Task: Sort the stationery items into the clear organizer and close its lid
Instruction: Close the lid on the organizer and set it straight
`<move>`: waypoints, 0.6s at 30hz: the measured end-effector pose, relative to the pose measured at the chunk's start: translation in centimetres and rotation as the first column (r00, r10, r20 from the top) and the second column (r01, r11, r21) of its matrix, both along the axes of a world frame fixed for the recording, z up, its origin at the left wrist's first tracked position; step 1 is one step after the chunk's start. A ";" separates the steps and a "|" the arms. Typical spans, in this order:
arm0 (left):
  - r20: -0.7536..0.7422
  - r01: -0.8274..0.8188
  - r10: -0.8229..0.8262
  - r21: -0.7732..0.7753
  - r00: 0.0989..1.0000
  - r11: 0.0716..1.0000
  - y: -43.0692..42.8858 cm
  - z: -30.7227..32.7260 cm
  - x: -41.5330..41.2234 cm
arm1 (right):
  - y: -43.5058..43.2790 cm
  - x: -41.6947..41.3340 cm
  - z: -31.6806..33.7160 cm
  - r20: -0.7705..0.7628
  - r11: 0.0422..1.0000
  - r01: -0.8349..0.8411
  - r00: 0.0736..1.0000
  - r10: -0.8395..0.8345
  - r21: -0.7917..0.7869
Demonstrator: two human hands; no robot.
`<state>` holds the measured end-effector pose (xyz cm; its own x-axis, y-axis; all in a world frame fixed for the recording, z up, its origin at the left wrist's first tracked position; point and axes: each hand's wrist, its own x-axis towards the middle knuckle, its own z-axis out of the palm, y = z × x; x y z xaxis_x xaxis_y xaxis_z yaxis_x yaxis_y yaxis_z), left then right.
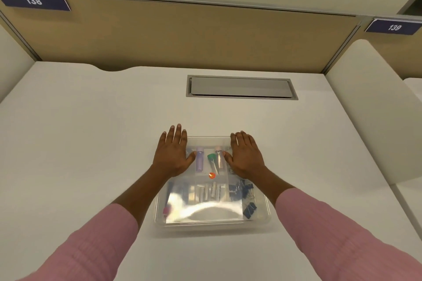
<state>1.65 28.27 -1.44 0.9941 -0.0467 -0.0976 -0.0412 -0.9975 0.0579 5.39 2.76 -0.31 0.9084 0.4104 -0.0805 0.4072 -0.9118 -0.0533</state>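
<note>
Clear organizer [258,217] sits on white surface [91,143], near its front edge, long axis running away from person. Lid down over it, glare across near half. Left hand [171,155] flat on far-left corner of lid, right hand [245,157] flat on far-right corner; fingers spread, pointing away, grip closed on nothing. Under lid: purple tube [199,158] and pink-capped tube [219,157] lie lengthwise, caps at far end; green-capped tube [212,162] slightly tilted. Blue binder clips [241,188] in right compartments. Pink sleeves [91,246] on both arms.
</note>
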 end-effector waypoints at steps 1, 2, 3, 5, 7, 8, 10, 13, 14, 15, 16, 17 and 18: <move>-0.010 0.005 -0.005 0.012 1.000 1.000 0.1 0.2 0.1 | 0.0 0.0 0.1 -0.006 1.000 0.005 1.000 -0.005 -0.004; -0.019 0.013 -0.012 0.024 1.000 1.000 0.2 0.4 0.1 | 0.0 -0.1 0.2 -0.014 1.000 0.011 1.000 -0.011 -0.004; -0.026 0.021 -0.020 0.036 0.999 0.999 0.2 0.7 0.2 | 0.0 -0.3 0.5 -0.023 1.000 0.016 1.000 -0.016 0.002; -0.044 0.021 -0.019 0.046 0.999 0.999 0.2 1.4 0.3 | 0.0 -0.6 0.8 -0.052 0.999 0.040 0.998 -0.038 0.028; -0.025 -0.030 0.031 0.023 0.999 0.999 -0.3 2.2 -0.6 | 0.0 -1.8 1.4 -0.053 0.997 0.051 0.997 -0.048 0.054; -0.014 -0.065 0.065 -0.006 0.998 0.998 -0.6 2.6 -1.4 | -0.1 -2.7 1.6 -0.053 0.997 0.044 0.998 -0.040 0.059; 0.001 -0.107 0.107 -0.073 0.994 0.992 -1.4 2.9 -3.8 | -0.4 -5.2 1.6 -0.049 0.998 0.019 0.999 -0.016 0.061; 0.049 -0.077 0.082 -0.113 0.995 0.991 -2.4 2.3 -8.9 | -1.7 -9.5 0.9 -0.034 0.997 0.004 0.999 -0.001 0.080; 0.054 -0.062 0.068 -0.107 0.996 0.992 -2.5 1.9 -10.6 | -2.2 -10.7 0.6 -0.042 0.997 0.007 0.999 -0.004 0.078; 0.049 -0.058 0.063 -0.091 0.997 0.994 -2.4 1.5 -12.0 | -2.7 -11.5 0.4 -0.048 0.997 0.015 0.999 -0.012 0.074; 0.038 -0.066 0.068 -0.071 0.997 0.995 -2.3 1.1 -13.1 | -3.1 -12.1 0.3 -0.053 0.997 0.024 0.998 -0.020 0.075; 0.024 -0.081 0.083 -0.055 0.996 0.995 -2.2 0.8 -14.0 | -3.5 -12.4 0.2 -0.055 0.996 0.031 0.998 -0.026 0.082; 0.014 -0.097 0.098 -0.045 0.995 0.994 -2.1 0.7 -14.5 | -3.7 -12.6 0.2 -0.057 0.996 0.030 0.998 -0.025 0.087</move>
